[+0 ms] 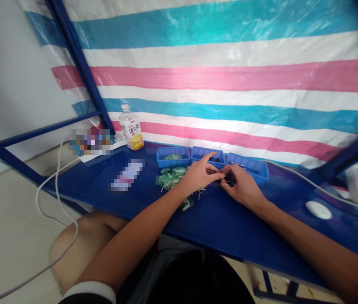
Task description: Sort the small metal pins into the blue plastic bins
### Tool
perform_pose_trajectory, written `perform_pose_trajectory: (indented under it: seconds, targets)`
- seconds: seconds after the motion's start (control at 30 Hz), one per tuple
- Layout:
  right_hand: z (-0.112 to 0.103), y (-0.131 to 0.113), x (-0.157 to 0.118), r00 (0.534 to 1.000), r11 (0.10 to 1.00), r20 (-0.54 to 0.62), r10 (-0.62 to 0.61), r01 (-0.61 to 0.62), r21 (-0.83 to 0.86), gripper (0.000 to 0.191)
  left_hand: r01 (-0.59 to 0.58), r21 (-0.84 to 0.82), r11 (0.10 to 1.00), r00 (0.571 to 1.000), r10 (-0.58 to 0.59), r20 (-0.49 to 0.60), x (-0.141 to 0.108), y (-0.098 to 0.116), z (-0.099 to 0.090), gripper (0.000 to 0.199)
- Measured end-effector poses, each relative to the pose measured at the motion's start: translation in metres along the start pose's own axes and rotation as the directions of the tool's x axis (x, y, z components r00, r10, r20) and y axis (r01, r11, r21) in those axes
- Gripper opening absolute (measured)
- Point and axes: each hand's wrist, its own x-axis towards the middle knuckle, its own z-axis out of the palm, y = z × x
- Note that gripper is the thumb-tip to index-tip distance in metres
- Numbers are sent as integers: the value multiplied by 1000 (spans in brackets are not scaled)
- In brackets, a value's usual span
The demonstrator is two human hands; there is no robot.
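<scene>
My left hand (197, 174) and my right hand (242, 185) meet at the fingertips over the desk, just in front of the blue bins. Thumb and fingers are pinched together on each, while the left index finger points up and away. What they hold between them is too small and hidden to make out; something dark shows behind the right fingers. Beneath and beside my left wrist lies a pile of small green circuit boards (170, 178). Several thin pale pins stick out near it. A smaller cluster of dark green pieces (187, 203) lies closer to me.
Behind my hands stand a left blue bin (173, 163) with green pieces, a middle blue bin (197, 160) with dark parts, and a right blue bin (256, 172) with pins. A drink bottle (131, 128), blurred phone-like rectangle (128, 175), white oval object (318, 210) and cable (295, 177) surround them.
</scene>
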Motion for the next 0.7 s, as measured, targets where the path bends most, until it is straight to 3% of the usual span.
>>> perform_pose_trajectory:
  seconds: [0.07, 0.13, 0.2, 0.3, 0.5, 0.7]
  targets:
    - [0, -1, -1, 998, 997, 8, 57, -57, 48, 32, -27, -9, 1000, 1000, 27, 1, 0, 1, 0, 79]
    - [0, 0, -1, 995, 990, 0, 102, -102, 100, 42, -42, 44, 998, 999, 43, -5, 0, 2, 0, 59]
    - [-1, 2, -2, 990, 984, -27, 137, -133, 116, 34, -42, 92, 995, 999, 40, 24, -1, 3, -1, 42]
    - [-3, 4, -2, 986, 984, -66, 155, -148, 97, 13, -40, 86, 995, 997, 33, 76, -1, 1, 0, 40]
    - [-3, 7, -1, 991, 991, -89, 95, -86, 105, 16, -130, 132, 983, 991, 131, -4, 3, -6, 2, 32]
    - [-2, 3, 0, 997, 992, -63, 33, -25, 125, 19, -73, 12, 997, 995, 74, -70, 4, 0, -2, 18]
